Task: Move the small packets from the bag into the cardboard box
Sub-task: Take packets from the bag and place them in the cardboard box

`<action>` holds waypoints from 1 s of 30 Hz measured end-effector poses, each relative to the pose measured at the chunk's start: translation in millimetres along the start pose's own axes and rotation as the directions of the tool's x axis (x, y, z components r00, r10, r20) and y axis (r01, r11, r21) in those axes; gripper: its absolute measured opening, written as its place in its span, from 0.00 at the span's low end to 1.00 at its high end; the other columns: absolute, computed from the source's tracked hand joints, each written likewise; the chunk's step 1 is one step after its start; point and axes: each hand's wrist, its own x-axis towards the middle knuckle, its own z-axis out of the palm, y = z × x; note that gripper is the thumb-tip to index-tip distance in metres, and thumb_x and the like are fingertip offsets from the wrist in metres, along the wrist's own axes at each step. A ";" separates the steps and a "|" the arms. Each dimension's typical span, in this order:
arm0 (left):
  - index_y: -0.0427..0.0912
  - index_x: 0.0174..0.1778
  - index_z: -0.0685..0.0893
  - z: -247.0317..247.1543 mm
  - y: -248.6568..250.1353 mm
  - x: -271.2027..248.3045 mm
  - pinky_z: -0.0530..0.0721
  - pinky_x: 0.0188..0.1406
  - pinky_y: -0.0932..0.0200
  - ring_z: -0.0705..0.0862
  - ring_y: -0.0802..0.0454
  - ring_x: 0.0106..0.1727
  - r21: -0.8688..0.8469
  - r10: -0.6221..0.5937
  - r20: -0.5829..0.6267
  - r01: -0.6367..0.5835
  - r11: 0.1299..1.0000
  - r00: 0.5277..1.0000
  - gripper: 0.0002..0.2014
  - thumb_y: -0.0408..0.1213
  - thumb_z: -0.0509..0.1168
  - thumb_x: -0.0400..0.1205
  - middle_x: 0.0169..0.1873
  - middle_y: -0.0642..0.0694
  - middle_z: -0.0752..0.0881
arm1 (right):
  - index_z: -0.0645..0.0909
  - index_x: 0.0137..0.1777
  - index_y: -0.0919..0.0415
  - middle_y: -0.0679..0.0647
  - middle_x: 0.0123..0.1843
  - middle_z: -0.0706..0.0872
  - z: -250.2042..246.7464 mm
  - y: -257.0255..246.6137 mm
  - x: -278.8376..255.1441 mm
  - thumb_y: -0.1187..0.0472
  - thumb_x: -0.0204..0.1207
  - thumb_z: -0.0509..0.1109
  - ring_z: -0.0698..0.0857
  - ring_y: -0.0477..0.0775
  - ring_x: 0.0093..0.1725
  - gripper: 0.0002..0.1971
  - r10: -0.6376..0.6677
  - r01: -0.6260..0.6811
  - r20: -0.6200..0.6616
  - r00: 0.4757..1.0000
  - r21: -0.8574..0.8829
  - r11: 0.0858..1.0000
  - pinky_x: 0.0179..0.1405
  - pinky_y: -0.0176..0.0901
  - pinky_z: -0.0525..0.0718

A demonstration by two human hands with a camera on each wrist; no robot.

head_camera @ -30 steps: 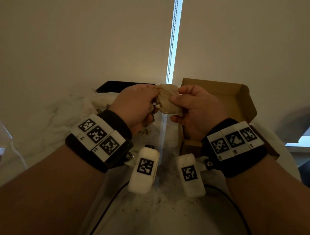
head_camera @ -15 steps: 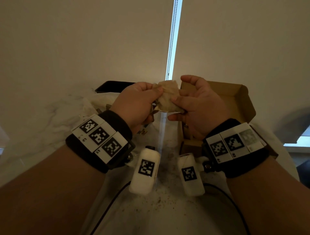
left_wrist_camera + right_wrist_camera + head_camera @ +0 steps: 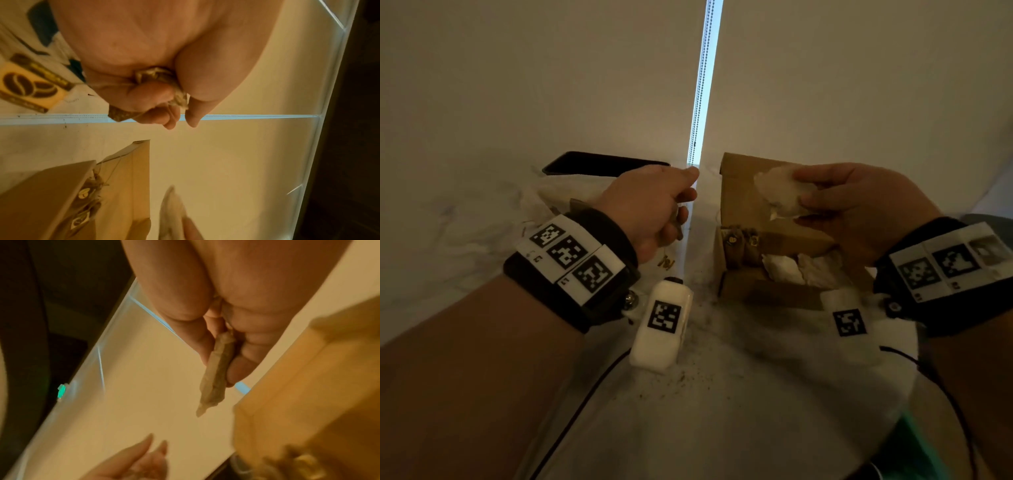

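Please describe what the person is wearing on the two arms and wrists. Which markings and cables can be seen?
Both forearms are bare, without sleeves. Each wrist carries a wide black band topped by a white plate with three square black-and-white coded markers; the right band is the same. A white rounded camera unit with one such marker hangs under each wrist, and a thin black cable trails from it.

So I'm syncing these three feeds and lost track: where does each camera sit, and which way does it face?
Head: on the person's head, facing forward and down at the cardboard box; both forearms show, left hand, right hand.
Left wrist: looks along the left hand, which grips a crumpled wrapper.
Right wrist: looks along the right hand pinching a packet.
Shared: head and right wrist both show that packet; all three show the box.
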 end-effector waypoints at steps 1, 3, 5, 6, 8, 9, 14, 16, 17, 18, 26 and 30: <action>0.49 0.49 0.82 0.4 -0.2 -0.2 0.70 0.15 0.67 0.78 0.58 0.31 0.004 -0.003 -0.002 0.003 1.000 1.000 0.07 0.48 0.69 0.84 0.39 0.51 0.84 | 0.87 0.56 0.59 0.58 0.59 0.87 -12.7 2.6 -0.1 0.75 0.75 0.70 0.91 0.53 0.49 0.14 0.019 -0.022 -0.040 0.999 -0.063 0.998 0.43 0.39 0.89; 0.49 0.49 0.82 0.7 -0.7 -0.2 0.70 0.15 0.67 0.78 0.59 0.31 0.007 -0.001 -0.009 0.002 1.000 1.000 0.08 0.48 0.70 0.84 0.39 0.51 0.84 | 0.88 0.52 0.56 0.54 0.57 0.87 -33.7 13.3 -0.3 0.73 0.75 0.72 0.90 0.48 0.46 0.13 0.053 -0.079 -0.103 0.993 -0.270 0.960 0.39 0.33 0.88; 0.48 0.50 0.83 0.6 -0.3 -0.8 0.70 0.15 0.67 0.78 0.58 0.31 0.003 0.000 -0.012 0.000 1.000 1.000 0.08 0.48 0.70 0.84 0.39 0.51 0.84 | 0.89 0.48 0.53 0.55 0.57 0.86 -46.8 25.5 1.9 0.72 0.73 0.73 0.89 0.53 0.49 0.12 0.128 -0.187 -0.174 0.976 -0.384 0.904 0.48 0.43 0.89; 0.48 0.50 0.83 0.7 -0.2 -0.8 0.70 0.16 0.67 0.77 0.58 0.31 0.002 0.000 -0.012 0.000 1.000 1.000 0.08 0.48 0.70 0.84 0.39 0.51 0.84 | 0.89 0.47 0.53 0.57 0.58 0.86 -51.7 31.7 5.0 0.72 0.73 0.73 0.89 0.57 0.51 0.12 0.184 -0.246 -0.191 0.964 -0.384 0.890 0.53 0.50 0.89; 0.48 0.50 0.83 1.4 0.0 -1.1 0.71 0.16 0.67 0.77 0.58 0.31 0.006 -0.005 -0.018 0.005 1.000 1.000 0.09 0.49 0.70 0.84 0.40 0.51 0.84 | 0.88 0.46 0.53 0.61 0.58 0.86 -51.8 39.2 8.2 0.74 0.74 0.71 0.89 0.62 0.52 0.14 0.249 -0.311 -0.206 0.946 -0.373 0.874 0.55 0.57 0.88; 0.48 0.50 0.83 1.5 0.2 -1.3 0.71 0.16 0.67 0.77 0.58 0.32 0.005 -0.008 -0.020 0.008 1.000 1.000 0.09 0.49 0.70 0.84 0.40 0.51 0.84 | 0.88 0.46 0.52 0.61 0.60 0.85 -47.1 40.2 10.0 0.73 0.75 0.70 0.88 0.63 0.53 0.14 0.248 -0.316 -0.218 0.944 -0.384 0.867 0.56 0.57 0.87; 0.48 0.53 0.83 2.9 0.6 -2.7 0.70 0.15 0.67 0.78 0.58 0.31 -0.039 -0.069 0.015 0.069 0.997 0.998 0.11 0.51 0.68 0.85 0.40 0.51 0.83 | 0.78 0.73 0.52 0.48 0.76 0.74 -33.3 30.7 9.6 0.54 0.79 0.70 0.72 0.55 0.77 0.22 0.220 -0.276 -0.177 0.959 -0.756 0.594 0.76 0.48 0.71; 0.47 0.53 0.83 2.8 1.9 -3.1 0.71 0.14 0.66 0.80 0.56 0.32 -0.092 -0.094 0.028 0.096 0.991 0.995 0.14 0.54 0.66 0.85 0.42 0.50 0.84 | 0.77 0.73 0.50 0.49 0.76 0.74 -29.2 17.8 5.8 0.51 0.78 0.70 0.73 0.55 0.76 0.23 0.199 -0.231 -0.142 0.970 -0.803 0.550 0.75 0.49 0.73; 0.46 0.54 0.83 2.6 2.8 -3.8 0.71 0.14 0.66 0.80 0.55 0.33 -0.124 -0.106 0.035 0.109 0.986 0.994 0.15 0.56 0.65 0.85 0.43 0.49 0.84 | 0.79 0.70 0.50 0.50 0.73 0.78 -28.2 8.7 5.6 0.52 0.78 0.71 0.77 0.56 0.72 0.21 0.196 -0.233 -0.144 0.970 -0.784 0.576 0.72 0.52 0.77; 0.46 0.54 0.83 2.8 4.2 -5.0 0.71 0.14 0.65 0.81 0.55 0.33 -0.152 -0.116 0.043 0.121 0.981 0.992 0.17 0.57 0.63 0.85 0.43 0.48 0.84 | 0.82 0.66 0.53 0.52 0.66 0.83 -27.8 3.8 5.8 0.53 0.77 0.72 0.82 0.58 0.65 0.17 0.159 -0.226 -0.164 0.974 -0.789 0.571 0.66 0.55 0.82; 0.41 0.59 0.82 -1.4 14.3 -10.6 0.72 0.16 0.64 0.82 0.50 0.37 -0.316 -0.142 0.098 0.166 0.934 0.985 0.27 0.62 0.57 0.85 0.47 0.42 0.84 | 0.86 0.49 0.49 0.51 0.46 0.88 18.4 -20.7 -0.3 0.48 0.76 0.72 0.88 0.53 0.45 0.07 0.074 -0.035 0.015 0.997 -0.779 0.626 0.46 0.51 0.89; 0.39 0.60 0.81 -6.4 17.2 -10.4 0.72 0.17 0.65 0.83 0.49 0.36 -0.441 -0.101 0.162 0.163 0.883 0.982 0.28 0.63 0.56 0.84 0.46 0.42 0.84 | 0.87 0.49 0.54 0.53 0.45 0.90 59.7 -16.1 7.1 0.52 0.77 0.72 0.90 0.52 0.42 0.07 0.095 0.011 0.195 0.976 -0.481 0.877 0.40 0.45 0.89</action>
